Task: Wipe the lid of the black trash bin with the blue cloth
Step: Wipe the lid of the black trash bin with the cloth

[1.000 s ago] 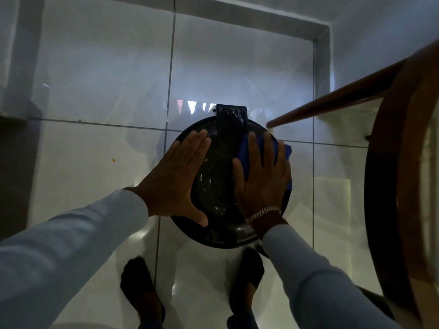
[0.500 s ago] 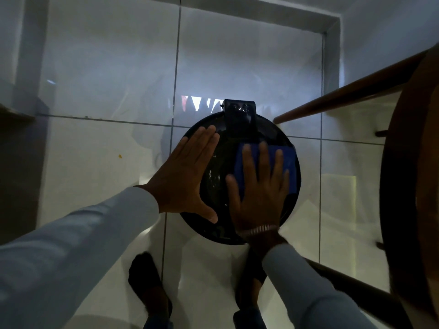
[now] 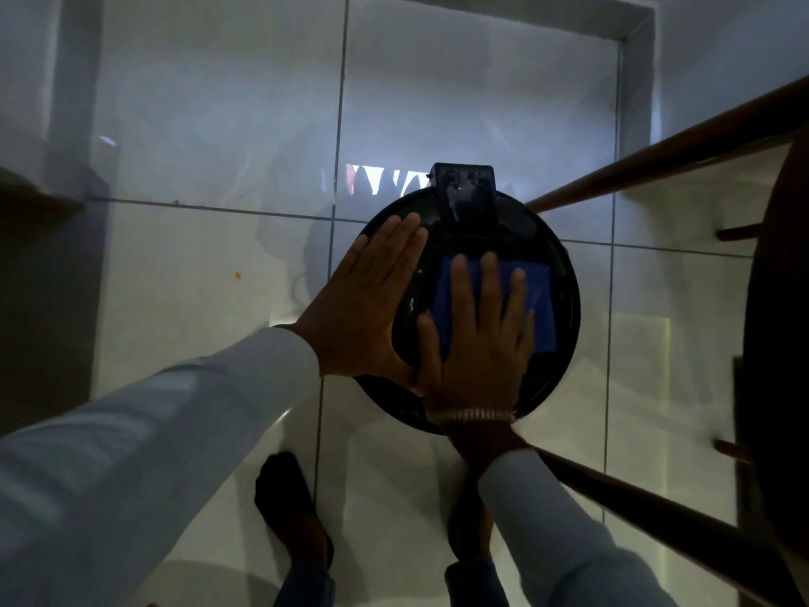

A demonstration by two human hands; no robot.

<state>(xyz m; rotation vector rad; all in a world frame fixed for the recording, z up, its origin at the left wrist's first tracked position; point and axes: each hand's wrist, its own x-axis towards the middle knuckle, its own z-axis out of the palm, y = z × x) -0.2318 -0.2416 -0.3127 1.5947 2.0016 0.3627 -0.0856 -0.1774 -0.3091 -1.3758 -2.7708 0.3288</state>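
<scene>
Left hand (image 3: pixel 367 304) — flat, fingers together, gripping nothing — braces the left rim of the round glossy black bin lid (image 3: pixel 556 370). Right hand (image 3: pixel 479 343), fingers spread, presses the square blue cloth (image 3: pixel 540 308) flat at centre-right; unwiped surface probably lies left and toward the hinge.

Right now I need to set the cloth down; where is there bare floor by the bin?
Bare tile lies left of the bin lid, past the left hand. Right is crowded by wooden furniture legs; shoes stand below.
</scene>
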